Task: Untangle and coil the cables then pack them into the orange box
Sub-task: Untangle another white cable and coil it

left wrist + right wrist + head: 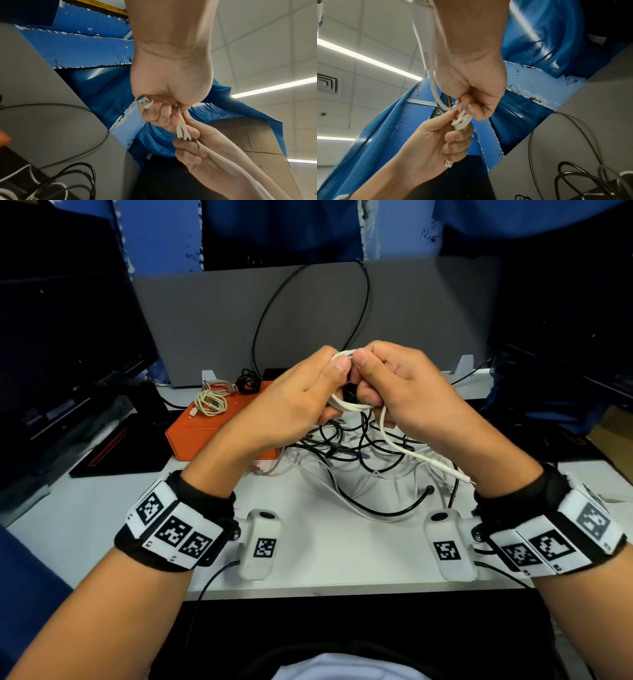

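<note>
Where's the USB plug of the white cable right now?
The USB plug pokes out from the bottom of the left hand, which holds the white cable coil with the right hand above the table.

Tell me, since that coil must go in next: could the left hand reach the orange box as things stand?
Probably yes: the orange box lies just beyond the left hand, nothing between them, though both hands grip the white cable.
</note>
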Available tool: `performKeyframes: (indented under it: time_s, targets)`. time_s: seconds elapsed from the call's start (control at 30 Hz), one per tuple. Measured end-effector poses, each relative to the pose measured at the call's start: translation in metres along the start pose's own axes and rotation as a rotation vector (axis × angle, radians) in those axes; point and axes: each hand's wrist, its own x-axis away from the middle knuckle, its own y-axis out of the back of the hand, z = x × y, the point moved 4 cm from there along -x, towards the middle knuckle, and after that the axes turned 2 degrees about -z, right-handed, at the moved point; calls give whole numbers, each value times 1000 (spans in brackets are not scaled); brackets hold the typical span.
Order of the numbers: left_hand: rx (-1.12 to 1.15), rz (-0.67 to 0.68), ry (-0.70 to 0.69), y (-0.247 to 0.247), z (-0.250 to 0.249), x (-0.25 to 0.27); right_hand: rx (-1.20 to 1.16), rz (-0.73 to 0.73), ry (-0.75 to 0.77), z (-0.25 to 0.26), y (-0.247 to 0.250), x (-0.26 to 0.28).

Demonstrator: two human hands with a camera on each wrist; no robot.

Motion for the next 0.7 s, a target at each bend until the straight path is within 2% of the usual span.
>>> performKeyframes:
  time_s: [0.1, 0.23, 0.33, 0.43, 0.6, 0.7]
  targets:
    - [-212, -107, -16, 1, 2, -1, 9, 0, -12, 2, 2, 1]
    - [-297, -188, 27, 10, 6, 0, 117, 51, -35, 1, 7, 1]
    - [-365, -234, 44, 15, 8, 0, 254, 156, -97, -2, 6, 2]
    - [-414, -224, 58, 16, 9, 0, 214, 218, -154, -3, -3, 7]
    - [-391, -225, 50, 16, 6, 0, 52, 192, -223, -4, -1, 7]
    - [-376, -237, 33, 14, 4, 1, 36, 201, -231, -5, -7, 9]
